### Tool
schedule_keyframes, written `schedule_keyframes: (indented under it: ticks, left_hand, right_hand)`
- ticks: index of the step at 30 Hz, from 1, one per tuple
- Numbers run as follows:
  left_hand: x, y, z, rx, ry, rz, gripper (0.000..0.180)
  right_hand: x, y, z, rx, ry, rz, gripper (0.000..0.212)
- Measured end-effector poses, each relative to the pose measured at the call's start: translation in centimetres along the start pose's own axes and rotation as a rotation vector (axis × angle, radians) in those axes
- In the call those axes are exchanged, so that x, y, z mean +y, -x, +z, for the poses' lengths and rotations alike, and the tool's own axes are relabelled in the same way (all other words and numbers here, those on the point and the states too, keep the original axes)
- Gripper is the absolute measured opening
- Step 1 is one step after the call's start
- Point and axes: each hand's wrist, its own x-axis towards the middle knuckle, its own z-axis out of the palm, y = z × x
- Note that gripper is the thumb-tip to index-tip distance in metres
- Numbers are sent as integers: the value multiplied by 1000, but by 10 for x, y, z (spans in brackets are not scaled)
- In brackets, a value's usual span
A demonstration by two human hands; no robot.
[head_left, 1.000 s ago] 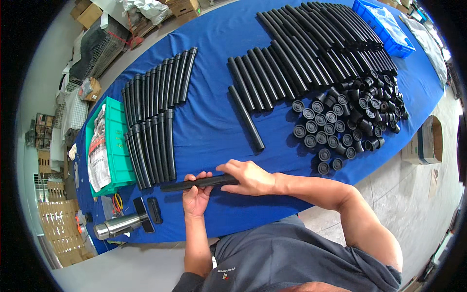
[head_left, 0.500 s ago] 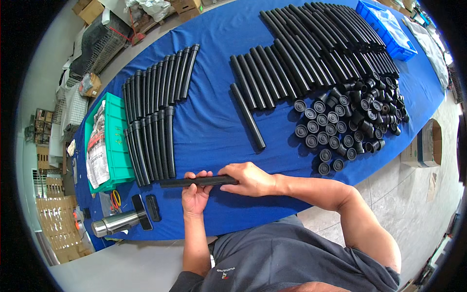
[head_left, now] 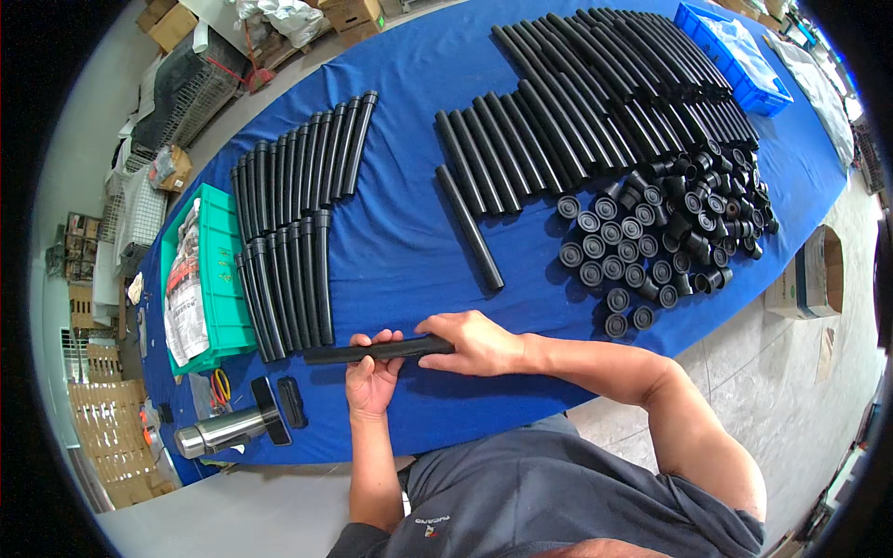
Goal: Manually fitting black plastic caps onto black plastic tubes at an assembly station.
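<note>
A black tube lies level across both my hands, just above the blue cloth near the table's front edge. Beneath its middle, my left hand has its fingers wrapped round it. My right hand closes over the tube's right end and hides that end. Just beyond, a single loose tube rests on the cloth. Rows of capped black tubes lie to the left. Many plain tubes are laid out at the far right, with a heap of round black caps in front of them.
A green crate with a printed bag stands at the left edge. Near it are a steel flask, a phone, a black case and scissors. A blue crate sits at the far right corner. A carton stands right of the table.
The view has shifted slightly. Both hands keep their hold on the tube, in nearly the same pose.
</note>
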Motion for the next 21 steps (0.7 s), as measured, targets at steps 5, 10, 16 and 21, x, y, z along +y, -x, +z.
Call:
schedule_keyframes:
  ticks: [5,10,16,21]
  left_hand:
    - [0,0,2,9,12,6,30]
    - [0,0,2,1,-8,1,30]
    - [0,2,4,26,2,1,30]
    - [1,2,0,30,-30,2,32]
  right_hand:
    - [-7,0,-1,4,187,-118,41]
    - [-7,-6,-3,67,47,-111,45]
    - [-8,-6,-4,25,-30,-97,39]
    - [-15,-4,-7,-112,-195,282,39]
